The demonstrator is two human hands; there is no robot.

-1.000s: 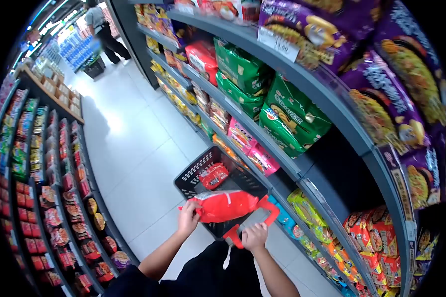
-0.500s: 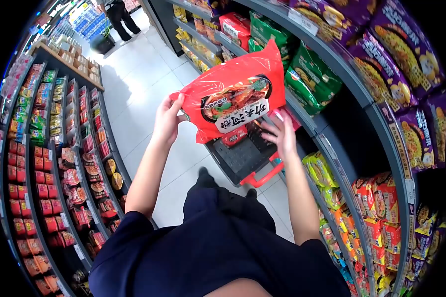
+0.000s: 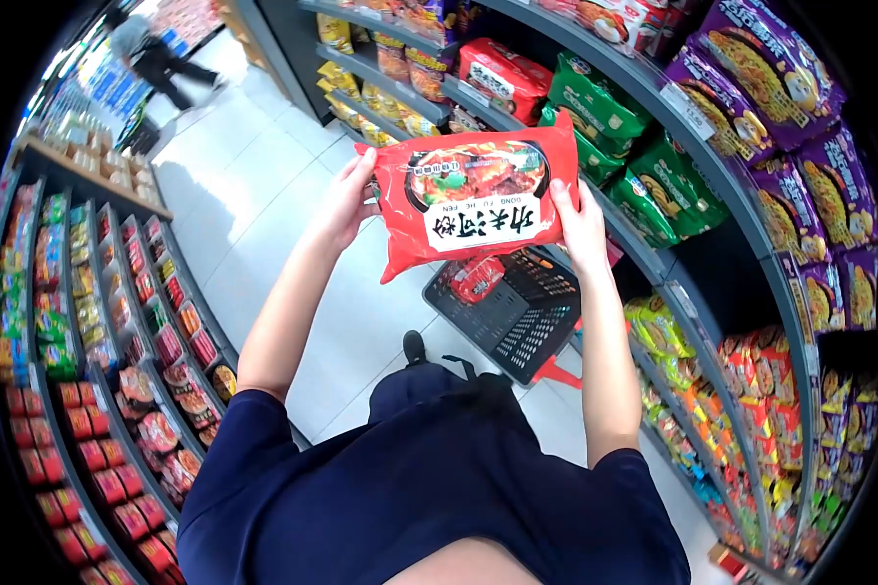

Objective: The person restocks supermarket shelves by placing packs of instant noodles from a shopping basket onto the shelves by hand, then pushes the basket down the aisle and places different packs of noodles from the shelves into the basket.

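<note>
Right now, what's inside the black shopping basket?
One red packet shows in the black basket. The larger red bag hides part of its far edge; anything behind that can't be seen.

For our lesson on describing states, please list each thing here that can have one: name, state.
Large red packet: held up, seemingly sealed.
Left hand: gripping the packet's left end.
Right hand: gripping its right end.
Black basket: open-topped, on the floor.
Red basket handle: not held.
Small red packet: lying in the basket.
Green packets: shelved, untouched.
Other person: upright.
</note>
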